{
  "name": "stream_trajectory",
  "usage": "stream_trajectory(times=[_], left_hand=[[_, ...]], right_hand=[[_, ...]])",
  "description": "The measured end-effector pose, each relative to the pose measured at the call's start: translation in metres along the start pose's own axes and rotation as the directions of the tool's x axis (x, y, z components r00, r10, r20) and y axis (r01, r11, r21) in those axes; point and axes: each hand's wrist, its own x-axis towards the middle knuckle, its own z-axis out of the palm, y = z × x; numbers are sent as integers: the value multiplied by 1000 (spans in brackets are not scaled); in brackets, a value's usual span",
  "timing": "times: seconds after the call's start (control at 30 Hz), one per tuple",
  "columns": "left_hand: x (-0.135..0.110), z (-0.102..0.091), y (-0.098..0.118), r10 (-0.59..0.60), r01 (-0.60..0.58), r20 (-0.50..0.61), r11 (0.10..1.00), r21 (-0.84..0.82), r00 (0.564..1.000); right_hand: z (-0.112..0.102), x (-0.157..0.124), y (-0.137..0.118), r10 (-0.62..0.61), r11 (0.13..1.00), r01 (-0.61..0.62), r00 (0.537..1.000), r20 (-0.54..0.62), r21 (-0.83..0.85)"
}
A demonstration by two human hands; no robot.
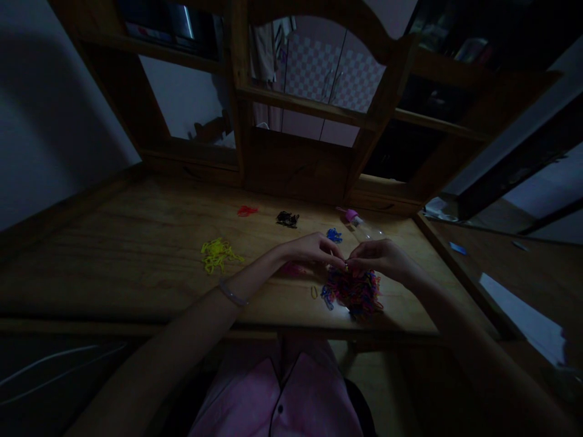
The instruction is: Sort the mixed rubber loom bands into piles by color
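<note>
I see the left hand (314, 249) and right hand (383, 258) meet fingertip to fingertip, both pinching 1 tiny band (346, 264) just above the mixed pile of bands (356, 292), which sits slightly toward the right hand.

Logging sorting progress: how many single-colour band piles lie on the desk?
5: yellow pile at left; red pile and black pile toward the back; blue pile beyond the left hand; a dim pink pile partly hidden by that hand.
</note>
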Motion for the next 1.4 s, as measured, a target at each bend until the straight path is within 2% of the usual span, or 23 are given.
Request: stream_trajectory(times=[0.4,0.67,0.83,1.03,1.1,1.2,1.3,1.4], left_hand=[[0,0,0,-54,55,12,996,-64,998],[-2,-1,3,-44,47,91,999,-24,995],[-3,-2,6,-4,14,118,996,-84,993],[-4,-3,8,-30,39,119,996,-79,992],[-4,-3,8,-37,47,115,995,-88,993],[-4,-2,8,-57,71,111,989,-126,992],[-5,-2,10,-75,91,103,983,-159,992],[-6,-2,12,-64,85,101,974,-212,993]], right_hand=[[-5,-7,13,66,993,-63,997,-26,96],[-8,-8,17,147,989,-147,986,-79,11],[-7,-9,15,175,985,-175,984,-30,4],[-7,-13,12,189,980,-192,980,57,51],[-7,-14,13,182,976,-190,980,81,110],[-6,-14,18,156,935,-171,985,73,311],[-4,-11,22,160,833,-150,987,28,532],[1,-5,25,221,730,-150,975,-23,667]])
